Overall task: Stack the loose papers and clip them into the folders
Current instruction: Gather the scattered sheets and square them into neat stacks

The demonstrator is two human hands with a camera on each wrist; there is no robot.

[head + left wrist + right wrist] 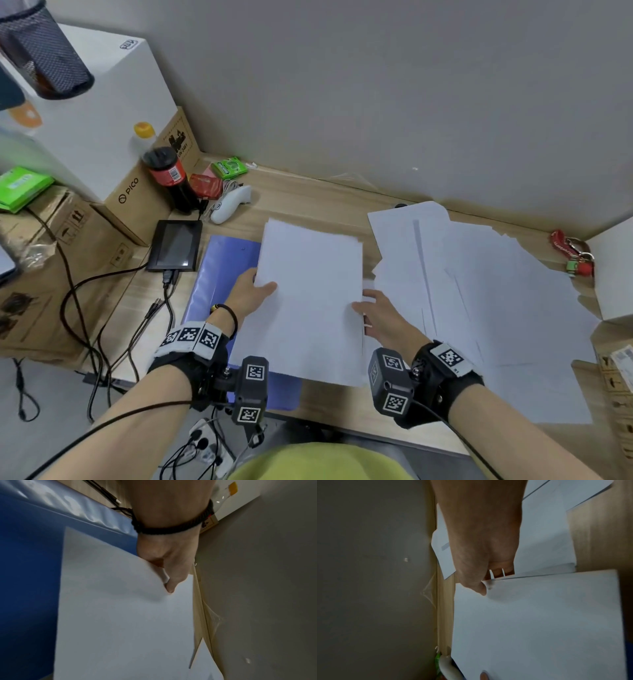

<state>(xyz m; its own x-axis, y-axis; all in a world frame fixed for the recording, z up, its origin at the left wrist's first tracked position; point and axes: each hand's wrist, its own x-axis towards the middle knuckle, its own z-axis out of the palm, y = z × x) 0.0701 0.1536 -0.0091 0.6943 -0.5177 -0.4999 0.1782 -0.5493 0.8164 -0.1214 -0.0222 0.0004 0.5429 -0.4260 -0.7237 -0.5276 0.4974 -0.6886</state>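
A squared white stack (310, 301) of blank sheets sits tilted over the blue folder (219, 274), covering its right part. Right of the folder, loose papers (479, 301) lie fanned, overlapping, flat on the desk.

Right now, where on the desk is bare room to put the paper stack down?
Bare wood lies behind the stack, toward the wall, and along the front edge under the right hand. Loose sheets crowd the right; the folder and clutter, the left.

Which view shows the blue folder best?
Head view: the blue folder lies flat on the desk, its outline visible left of and below the paper stack held over it. Left wrist shows only a close blue slab; right wrist, only a blue sliver at the right edge.
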